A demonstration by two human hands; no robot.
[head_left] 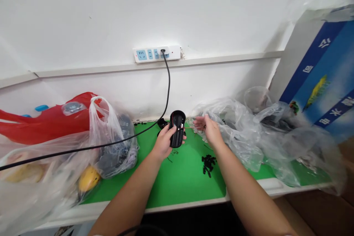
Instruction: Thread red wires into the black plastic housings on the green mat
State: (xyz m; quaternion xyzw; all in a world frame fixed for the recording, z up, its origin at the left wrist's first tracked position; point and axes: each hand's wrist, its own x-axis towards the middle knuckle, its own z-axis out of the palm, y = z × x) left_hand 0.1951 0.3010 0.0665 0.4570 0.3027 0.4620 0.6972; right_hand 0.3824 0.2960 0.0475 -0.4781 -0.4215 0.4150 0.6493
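1. Left hand [164, 143] wraps around the lower half of a black plastic housing [177, 129], fingers across its face, forearm angled in from the bottom of the frame.
2. Housing stands nearly upright over the green mat [177, 180], its open hollow facing the camera, with small pale parts and reddish wire visible inside.
3. Right hand [208, 129] is held open just beside the housing, fingers loosely curled and pointing toward it, forearm rising from the lower right. A thin orange wire [189, 127] appears to stretch between housing and hand, though it is too fine to tell whether the fingers pinch it.
4. Small black pieces [208, 164] lie heaped on the mat below the right hand, with a few more scattered near the left hand.
5. Black power cable [168, 84] drops from a white power strip [156, 54] on the wall, then crosses a white plastic bag [106, 125] at left.
6. Red plastic object [41, 125] sits behind the bags at left; crumpled clear plastic [238, 132] and a blue printed carton [320, 77] crowd the right end of the counter [177, 206].
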